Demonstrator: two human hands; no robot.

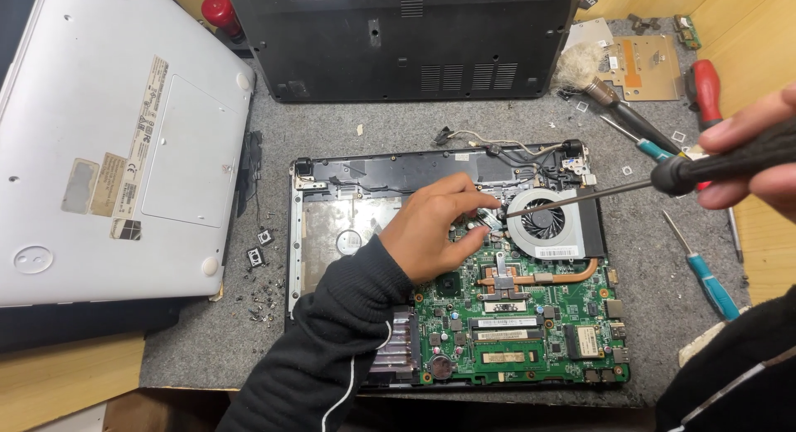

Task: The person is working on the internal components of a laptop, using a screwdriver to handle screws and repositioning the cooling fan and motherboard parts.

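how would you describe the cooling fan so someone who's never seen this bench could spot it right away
Start at the opened laptop in the middle of the grey mat, its green circuit board exposed. At the board's upper right corner sits the fan, where the screwdriver tip points. It is the only round part there, grey-rimmed with dark blades, and a copper pipe curves below it.

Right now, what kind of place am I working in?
Most likely a laptop repair bench. An opened laptop shows its green board and cooling fan, a closed silver laptop lies upside down beside it, and spare screwdrivers lie on the grey mat.
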